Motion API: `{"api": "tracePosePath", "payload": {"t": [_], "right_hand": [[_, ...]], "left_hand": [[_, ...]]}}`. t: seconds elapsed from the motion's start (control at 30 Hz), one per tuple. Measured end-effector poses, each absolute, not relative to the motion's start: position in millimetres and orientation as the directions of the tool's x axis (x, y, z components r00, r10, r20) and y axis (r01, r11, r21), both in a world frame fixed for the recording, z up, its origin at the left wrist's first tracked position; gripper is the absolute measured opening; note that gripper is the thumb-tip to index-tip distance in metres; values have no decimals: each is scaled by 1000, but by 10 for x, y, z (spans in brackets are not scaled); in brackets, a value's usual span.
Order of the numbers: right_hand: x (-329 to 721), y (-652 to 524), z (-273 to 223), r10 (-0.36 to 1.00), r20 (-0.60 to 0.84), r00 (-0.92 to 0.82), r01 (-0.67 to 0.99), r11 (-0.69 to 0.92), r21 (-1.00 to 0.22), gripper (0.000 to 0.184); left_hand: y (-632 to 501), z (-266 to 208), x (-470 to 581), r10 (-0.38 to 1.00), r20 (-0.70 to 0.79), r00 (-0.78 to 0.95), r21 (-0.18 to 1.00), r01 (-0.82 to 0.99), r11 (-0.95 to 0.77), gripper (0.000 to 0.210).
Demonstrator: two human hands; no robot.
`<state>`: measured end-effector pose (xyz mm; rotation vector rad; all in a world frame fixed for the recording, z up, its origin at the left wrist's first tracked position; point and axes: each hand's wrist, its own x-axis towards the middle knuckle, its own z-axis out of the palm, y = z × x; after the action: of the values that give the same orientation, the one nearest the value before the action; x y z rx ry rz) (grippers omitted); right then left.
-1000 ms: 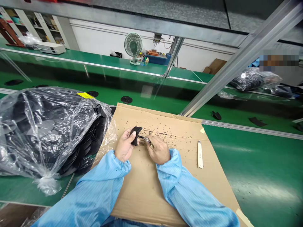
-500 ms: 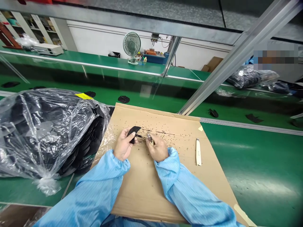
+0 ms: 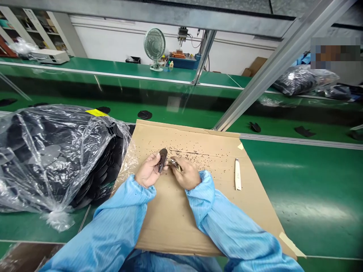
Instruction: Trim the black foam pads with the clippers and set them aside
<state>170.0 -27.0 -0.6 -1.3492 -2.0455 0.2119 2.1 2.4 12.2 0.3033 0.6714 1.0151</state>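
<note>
Illumination is bright and even across the cardboard (image 3: 171, 215). Glare whitens the green worktop (image 3: 307, 198) at right; highlights streak the plastic bag (image 3: 56, 158). Wide-angle distortion stretches the edges. A pixelated block (image 3: 336, 53) masks the upper right.

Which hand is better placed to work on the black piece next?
Probably the right hand: it holds the small shiny metal tool, close beside the black piece. The left hand is busy holding that piece.
</note>
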Motion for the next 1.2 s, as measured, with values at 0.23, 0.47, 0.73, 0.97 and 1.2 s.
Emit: {"api": "tracePosePath", "payload": {"t": [0.23, 0.47, 0.73, 0.97, 1.2], "right_hand": [[1659, -298, 1, 857, 409, -313, 759, 485, -435, 26], [1595, -347, 88, 865, 313, -393, 773, 495, -396, 24], [1579, -363, 105, 889, 248, -385, 812, 454, -365, 22], [1581, -374, 154, 910, 170, -379, 851, 415, -322, 24], [1558, -393, 246, 932, 40, -361, 900, 359, -246, 26]], "left_hand": [[29, 128, 9, 810, -423, 407, 479, -658, 581, 20], [17, 149, 21, 802, -432, 412, 520, -613, 595, 20], [-7, 146, 46, 821, -424, 383, 597, -563, 571, 26], [-11, 133, 60, 838, -409, 362, 634, -547, 546, 35], [-18, 73, 101, 856, -407, 317, 669, -534, 516, 42]]}}
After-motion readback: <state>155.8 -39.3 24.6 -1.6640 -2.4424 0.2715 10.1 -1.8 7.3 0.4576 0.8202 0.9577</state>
